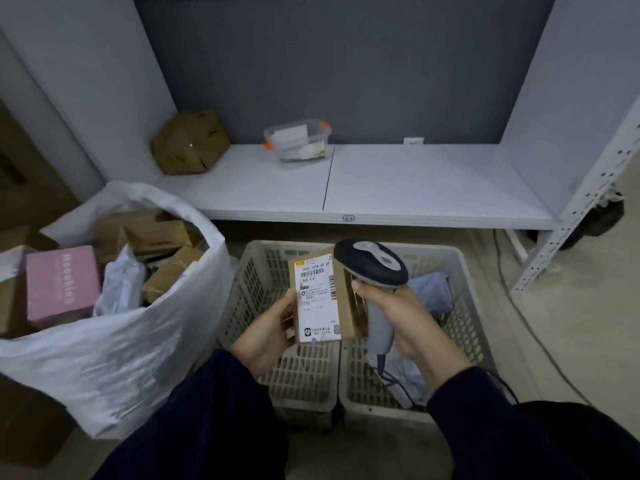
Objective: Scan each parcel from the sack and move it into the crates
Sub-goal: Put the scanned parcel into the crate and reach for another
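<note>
Cardboard parcel (320, 299) pinched in left grip (270, 330); right grip (398, 317) clasps scanner (372, 263) beside it.

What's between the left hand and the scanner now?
Head view: only the labelled parcel; the left hand grips its left edge, and the scanner, held by the right hand, is at its right.

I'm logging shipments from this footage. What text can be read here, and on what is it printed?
"5020 1098-69 69": top of the white label on the brown parcel held in the left hand.
Rest of that label, including barcodes and small print: too small to read.
Pink box: white word starting "Moo", remainder blurred.
Shelf tag: unreadable.
</note>
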